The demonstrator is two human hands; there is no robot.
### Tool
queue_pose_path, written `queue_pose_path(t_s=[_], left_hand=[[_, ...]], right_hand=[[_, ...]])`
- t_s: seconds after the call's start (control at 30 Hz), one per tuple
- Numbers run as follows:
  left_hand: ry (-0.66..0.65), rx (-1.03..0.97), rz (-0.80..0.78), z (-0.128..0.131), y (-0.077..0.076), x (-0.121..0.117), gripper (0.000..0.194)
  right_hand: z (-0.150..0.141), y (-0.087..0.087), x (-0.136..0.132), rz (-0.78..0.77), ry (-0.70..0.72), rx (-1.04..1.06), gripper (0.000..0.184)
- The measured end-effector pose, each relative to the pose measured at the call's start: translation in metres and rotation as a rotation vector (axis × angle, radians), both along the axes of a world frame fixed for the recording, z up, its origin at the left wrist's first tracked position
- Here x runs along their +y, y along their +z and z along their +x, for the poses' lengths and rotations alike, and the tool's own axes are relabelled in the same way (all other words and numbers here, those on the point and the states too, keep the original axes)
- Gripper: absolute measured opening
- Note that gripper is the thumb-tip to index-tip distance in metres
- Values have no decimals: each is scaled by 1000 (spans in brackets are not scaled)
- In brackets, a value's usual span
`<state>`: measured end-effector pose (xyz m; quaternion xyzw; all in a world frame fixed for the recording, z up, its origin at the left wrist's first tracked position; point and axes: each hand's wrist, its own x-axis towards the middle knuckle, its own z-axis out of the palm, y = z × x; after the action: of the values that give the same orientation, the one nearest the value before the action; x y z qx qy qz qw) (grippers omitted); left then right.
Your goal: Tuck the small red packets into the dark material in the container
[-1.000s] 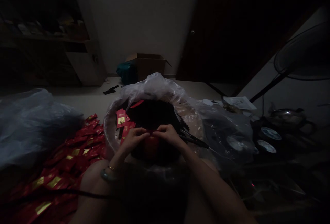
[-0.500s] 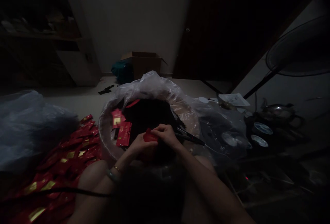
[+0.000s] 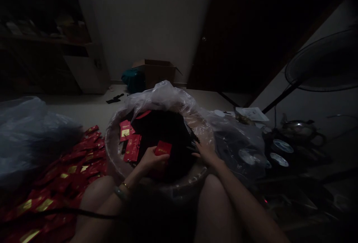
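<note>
Left hand [image 3: 153,158] pinches a red packet [image 3: 163,148]; right hand [image 3: 204,153], fingers spread, nears tongs [image 3: 191,147]; cardboard box [image 3: 159,72] upper center.

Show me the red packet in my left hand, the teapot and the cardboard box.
Red packet [image 3: 163,148]: head view, its upper front.
Teapot [image 3: 298,131]: head view, side of its body.
Cardboard box [image 3: 159,72]: head view, its front side.

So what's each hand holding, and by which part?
Left hand: flat red rectangular packet, by its lower part, thumb across the front. Right hand: at a slim metal tool; grip can't be told.
</note>
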<state>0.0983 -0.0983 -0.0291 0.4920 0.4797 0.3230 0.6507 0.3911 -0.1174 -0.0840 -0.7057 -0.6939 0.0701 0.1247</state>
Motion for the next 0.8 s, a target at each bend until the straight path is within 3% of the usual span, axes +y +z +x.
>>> queue_pose_path(t_s=[0.1,0.23,0.37,0.47,0.6,0.8], left_hand=[[18,3,12,1,-1,-1,33],[-11,5,51,1,-3,-2,32],[-46,35,100,5,-4,-4,32],[-72,42,129,11,-4,-5,32],[-87,29,182,17,-4,-7,30],[-292,17,46,15,-9,-9,35]], right_hand=[[-1,5,1,-12,27,-5,45],[-12,33,4,13,41,56,42],[-54,72,-2,-17,204,344,49],[-92,91,-5,-105,291,461,48],[-115,93,-1,-129,259,564,37],[-99,90,5,-88,147,548,34]])
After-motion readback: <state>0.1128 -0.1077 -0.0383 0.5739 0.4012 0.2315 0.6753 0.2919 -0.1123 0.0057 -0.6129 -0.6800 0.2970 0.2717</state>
